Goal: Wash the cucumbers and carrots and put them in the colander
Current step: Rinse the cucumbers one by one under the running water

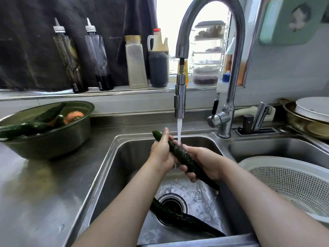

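At the far left, a round dark green metal bowl (pixel 53 145) sat on the steel counter. It held several unwashed dark green cucumbers (pixel 26 128), some poking over its rim, and an orange carrot (pixel 73 116). To its right lay the left basin of a stainless steel double sink (pixel 115 175), where the work was taking place. The person's left hand (pixel 161 150) had its fingers curled round the upper part of a long, bumpy, dark green cucumber (pixel 181 154). The cucumber was held aslant, its tip pointing up and to the left. A thin stream of tap water (pixel 179 132) fell from a tall curved chrome faucet (pixel 179 100) onto the middle of that cucumber. The right hand (pixel 203 161) was wrapped round its lower half, so both hands were grasping it. Below them, a second dark green cucumber (pixel 178 216) lay on the wet basin floor, partly across the round black drain opening (pixel 172 204). Further right, a white perforated plastic colander (pixel 293 182) rested in the right basin (no vegetable showed in the part of it in view). The task looked to be at an early stage. The likeliest mishap was the wet cucumber slipping out of the hands, since its skin would be slick, and dropping into the basin. The cucumber lying over the drain might also slow the outflow and let water pool. Carrying a dripping cucumber across the divider could knock the colander's rim and tilt it.
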Action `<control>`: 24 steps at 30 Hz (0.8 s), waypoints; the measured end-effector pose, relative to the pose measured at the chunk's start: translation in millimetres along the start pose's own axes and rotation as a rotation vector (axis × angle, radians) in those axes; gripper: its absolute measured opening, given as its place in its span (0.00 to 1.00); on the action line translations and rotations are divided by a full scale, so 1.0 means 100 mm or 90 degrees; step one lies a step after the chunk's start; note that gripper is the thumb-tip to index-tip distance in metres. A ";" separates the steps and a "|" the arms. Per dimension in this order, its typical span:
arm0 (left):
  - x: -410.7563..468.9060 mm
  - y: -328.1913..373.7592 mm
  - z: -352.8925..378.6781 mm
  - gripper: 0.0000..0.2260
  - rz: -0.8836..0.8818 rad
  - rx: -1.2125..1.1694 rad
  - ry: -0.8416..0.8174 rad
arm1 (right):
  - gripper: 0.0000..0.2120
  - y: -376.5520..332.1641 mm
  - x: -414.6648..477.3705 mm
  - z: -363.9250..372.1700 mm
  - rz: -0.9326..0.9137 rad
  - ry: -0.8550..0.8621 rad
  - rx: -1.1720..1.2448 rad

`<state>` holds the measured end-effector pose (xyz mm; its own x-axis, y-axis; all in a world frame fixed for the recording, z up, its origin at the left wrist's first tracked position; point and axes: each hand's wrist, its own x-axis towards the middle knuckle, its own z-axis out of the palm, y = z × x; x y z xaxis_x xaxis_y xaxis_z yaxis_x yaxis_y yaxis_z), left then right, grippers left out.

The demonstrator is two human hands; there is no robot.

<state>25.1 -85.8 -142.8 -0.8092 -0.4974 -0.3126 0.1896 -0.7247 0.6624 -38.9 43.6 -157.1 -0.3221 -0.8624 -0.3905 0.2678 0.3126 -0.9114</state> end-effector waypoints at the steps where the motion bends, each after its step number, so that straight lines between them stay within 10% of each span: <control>1: -0.01 0.03 -0.01 0.16 -0.005 -0.038 -0.001 | 0.24 -0.01 0.00 0.02 0.002 -0.020 0.001; 12: 0.02 0.27 -0.11 0.19 0.049 -0.196 -0.002 | 0.31 0.00 0.07 0.09 -0.047 0.056 -0.114; 24: 0.02 -0.12 -0.03 0.12 0.202 0.387 -0.076 | 0.41 0.14 0.07 -0.07 0.046 0.215 -0.086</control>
<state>23.4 -79.5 -153.6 -0.8282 -0.5602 0.0133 0.1101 -0.1395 0.9841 -44.1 45.0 -173.6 -0.5940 -0.6639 -0.4543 0.1850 0.4368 -0.8803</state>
